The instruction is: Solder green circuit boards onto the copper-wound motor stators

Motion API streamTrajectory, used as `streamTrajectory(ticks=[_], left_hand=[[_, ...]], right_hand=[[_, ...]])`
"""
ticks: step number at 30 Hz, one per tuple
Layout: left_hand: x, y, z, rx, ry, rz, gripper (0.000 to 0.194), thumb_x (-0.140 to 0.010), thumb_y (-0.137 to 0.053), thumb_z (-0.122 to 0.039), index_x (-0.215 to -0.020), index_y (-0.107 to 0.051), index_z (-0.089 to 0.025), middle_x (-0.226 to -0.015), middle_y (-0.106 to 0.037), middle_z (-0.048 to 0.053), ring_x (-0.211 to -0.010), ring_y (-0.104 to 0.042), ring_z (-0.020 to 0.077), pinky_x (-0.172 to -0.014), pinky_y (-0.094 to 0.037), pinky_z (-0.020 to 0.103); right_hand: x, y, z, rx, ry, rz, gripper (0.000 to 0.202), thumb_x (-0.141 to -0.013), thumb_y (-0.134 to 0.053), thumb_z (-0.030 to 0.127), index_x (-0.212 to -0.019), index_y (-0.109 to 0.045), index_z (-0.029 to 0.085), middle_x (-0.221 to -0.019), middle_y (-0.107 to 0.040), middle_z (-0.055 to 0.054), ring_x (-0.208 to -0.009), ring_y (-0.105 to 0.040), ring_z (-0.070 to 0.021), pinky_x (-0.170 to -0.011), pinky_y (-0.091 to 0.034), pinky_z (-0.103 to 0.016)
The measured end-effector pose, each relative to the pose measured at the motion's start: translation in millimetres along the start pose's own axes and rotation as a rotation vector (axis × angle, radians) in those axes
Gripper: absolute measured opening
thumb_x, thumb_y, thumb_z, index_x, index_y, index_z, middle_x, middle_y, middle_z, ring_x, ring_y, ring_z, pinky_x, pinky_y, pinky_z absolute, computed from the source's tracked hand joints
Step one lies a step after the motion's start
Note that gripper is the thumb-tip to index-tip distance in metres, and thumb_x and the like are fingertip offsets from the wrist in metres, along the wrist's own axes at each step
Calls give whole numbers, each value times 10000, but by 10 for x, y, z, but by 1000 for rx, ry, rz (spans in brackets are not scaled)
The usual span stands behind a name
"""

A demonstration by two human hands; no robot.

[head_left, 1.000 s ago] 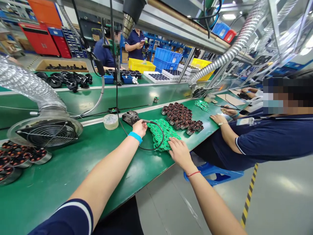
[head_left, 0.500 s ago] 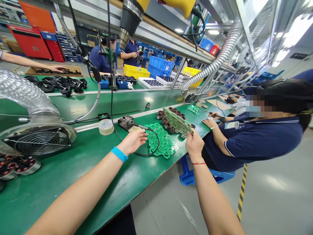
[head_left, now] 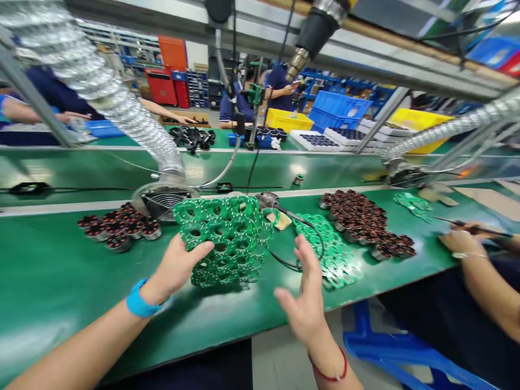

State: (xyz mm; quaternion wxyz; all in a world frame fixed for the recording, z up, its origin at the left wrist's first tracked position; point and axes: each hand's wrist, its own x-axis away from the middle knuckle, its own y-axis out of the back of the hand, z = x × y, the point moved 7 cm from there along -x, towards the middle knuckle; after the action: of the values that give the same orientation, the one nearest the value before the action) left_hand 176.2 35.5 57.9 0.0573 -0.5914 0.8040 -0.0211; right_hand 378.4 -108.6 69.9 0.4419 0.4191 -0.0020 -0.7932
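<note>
My left hand (head_left: 179,265) grips the left edge of a green circuit board panel (head_left: 221,238) full of round cut-outs, thumb across its face. The panel is tilted up above the bench. To its right, my right hand (head_left: 306,295) is off the panel, fingers stretched out and thumb apart, holding nothing. Beyond that hand more green circuit board panels (head_left: 325,249) lie flat on the bench, with a black cable (head_left: 286,264) looping over their left side. A soldering iron stand (head_left: 268,200) is partly hidden behind the raised panel.
Copper-wound motor stators (head_left: 357,214) cluster at the right, others (head_left: 122,222) at the left beside a fume fan (head_left: 164,203). A heat gun or drill (head_left: 312,38) hangs overhead. A co-worker's hands (head_left: 463,241) work at the far right, near a blue stool (head_left: 390,346).
The panel has passed from my right hand to my left and moved left, its face now toward me. My right hand has opened. The view has turned left.
</note>
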Motion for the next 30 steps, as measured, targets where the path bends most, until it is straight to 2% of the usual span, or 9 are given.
streamTrajectory(ticks=[2,3,5,8,13,19,22,25,30], left_hand=[[127,402,-80,-230,-139,4,314,-688,-822,-409,-859,-704,-174,-837,-760,70,-803,-690,247,-795,-574,372],[197,543,-118,-318,-181,24,273,-699,-811,-380,-849,-706,-178,-829,-756,69,-792,-688,242,-783,-576,366],[328,755,-203,-402,-240,45,271,-705,-798,-342,-898,-696,-182,-894,-754,80,-838,-692,242,-789,-580,359],[458,946,-347,-357,-318,3,335,-711,-795,-338,-970,-646,-187,-973,-738,105,-911,-691,241,-801,-576,349],[458,932,-432,-199,-370,33,217,-748,-770,-243,-871,-596,-199,-813,-699,40,-751,-669,166,-704,-553,275],[291,907,-343,-211,-251,99,267,-700,-797,-267,-939,-699,-196,-861,-762,61,-770,-709,198,-704,-579,288],[321,959,-331,-280,-264,19,133,-715,-800,-278,-812,-756,-200,-792,-779,49,-696,-721,192,-653,-592,271],[504,988,-336,-303,-360,-104,94,-752,-800,-246,-839,-778,-219,-790,-795,28,-679,-742,184,-639,-609,248],[910,882,-255,-361,-565,-262,281,-804,-754,-120,-1047,-754,-261,-983,-805,13,-852,-775,191,-787,-637,261]], right_hand=[[-153,-374,-31,-296,-172,7,792,-890,-592,606,-1531,-240,301,-1599,-349,-157,-1425,-447,-322,-1092,-470,-547],[-215,-610,16,-444,-216,67,756,-890,-609,584,-1503,-274,297,-1529,-455,-161,-1346,-541,-303,-1049,-513,-517],[-282,-1046,171,-651,-268,210,618,-905,-630,498,-1419,-367,279,-1274,-669,-127,-1138,-678,-251,-975,-564,-465],[-301,-1407,424,-756,-224,318,506,-903,-651,379,-1344,-426,276,-1105,-731,-72,-995,-717,-206,-930,-581,-427],[-333,-1534,642,-789,-98,400,493,-897,-672,386,-1331,-456,297,-1256,-687,-77,-1110,-687,-209,-983,-556,-437],[-310,-1662,584,-776,-202,485,415,-910,-619,537,-1216,-590,258,-1297,-688,-99,-1200,-658,-241,-1018,-543,-462],[-247,-1677,597,-734,-210,392,288,-946,-583,495,-1083,-625,246,-1202,-742,-97,-1132,-706,-250,-993,-567,-480],[-168,-1612,662,-615,-149,246,210,-963,-571,446,-1053,-606,259,-1131,-769,-86,-1043,-743,-249,-911,-612,-459],[-8,-1619,891,-481,35,107,162,-982,-552,303,-1144,-553,298,-1111,-769,-59,-992,-754,-226,-828,-636,-416]])
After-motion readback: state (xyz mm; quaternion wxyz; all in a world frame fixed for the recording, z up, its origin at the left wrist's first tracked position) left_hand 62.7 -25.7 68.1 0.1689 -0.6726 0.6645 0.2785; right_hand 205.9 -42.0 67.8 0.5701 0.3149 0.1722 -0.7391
